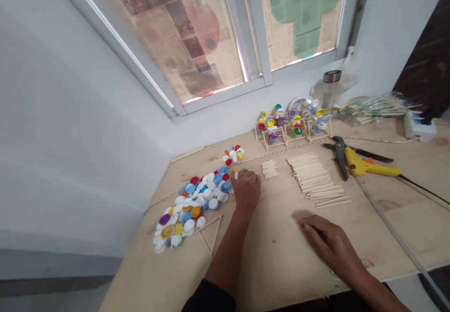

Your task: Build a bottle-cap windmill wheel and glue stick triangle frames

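My left hand (247, 189) is at the right edge of a pile of bottle caps (208, 193), its fingers bent downward around a pale bottle cap (236, 175) beside the thumb. The fingertips are partly hidden. Low over the bare wood to the right, my right hand (330, 242) is curled closed, and nothing shows in it. A triangle of glued sticks (212, 236) lies below the pile. Just beyond the caps sits a flower-like wheel of caps (233, 154). Between and beyond my hands are a short stack of sticks (269, 169) and a row of longer sticks (314, 177).
Several stick stands with cap wheels (293, 127) line the wall side of the table (281, 274). A yellow glue gun (369, 167), cutters (340, 155) and a grey rod (390, 227) lie right. Behind are a bottle (331, 89), bagged sticks (379, 106) and a white adapter (420, 127).
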Tool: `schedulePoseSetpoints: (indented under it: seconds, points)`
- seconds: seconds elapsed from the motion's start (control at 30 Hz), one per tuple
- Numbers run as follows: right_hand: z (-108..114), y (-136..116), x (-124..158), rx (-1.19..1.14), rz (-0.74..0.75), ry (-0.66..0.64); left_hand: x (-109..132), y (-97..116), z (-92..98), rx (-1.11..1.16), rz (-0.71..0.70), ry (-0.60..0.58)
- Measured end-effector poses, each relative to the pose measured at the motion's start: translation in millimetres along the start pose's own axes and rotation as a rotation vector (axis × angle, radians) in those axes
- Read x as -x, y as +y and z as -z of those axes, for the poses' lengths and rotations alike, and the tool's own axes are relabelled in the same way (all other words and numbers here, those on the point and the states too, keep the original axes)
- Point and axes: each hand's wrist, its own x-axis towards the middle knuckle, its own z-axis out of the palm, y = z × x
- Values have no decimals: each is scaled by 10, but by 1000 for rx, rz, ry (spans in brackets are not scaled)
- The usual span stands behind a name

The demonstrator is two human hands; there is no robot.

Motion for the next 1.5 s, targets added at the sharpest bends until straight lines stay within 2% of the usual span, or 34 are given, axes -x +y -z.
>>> schedulePoseSetpoints:
  seconds: [0.1,0.17,0.3,0.43,0.67,0.87,1.07,1.2,1.37,1.5]
  points:
    - [3,11,7,2,7,-12,-22,53,14,19,32,-10]
    - [-3,38,11,9,18,-2,-73,-28,13,0,77,-17]
    - [-27,102,12,30,33,23,-235,-385,51,-61,284,-20]
    - [-44,128,16,53,48,43,-407,-720,104,-98,470,-154]
    - [-23,62,8,49,65,45,-595,-950,52,-116,513,-273]
    - [-32,71,7,51,69,44,-574,-1008,-14,-145,469,-310]
    - [-16,47,-3,61,72,50,-452,-932,27,-139,424,-240]
    - [-5,-6,-11,50,46,51,-410,-767,99,-123,421,-145]
    - [-21,13,1,-3,11,17,-307,-338,222,14,327,41]
    - [-17,9,7,-50,-24,23,-149,69,239,166,206,-9]
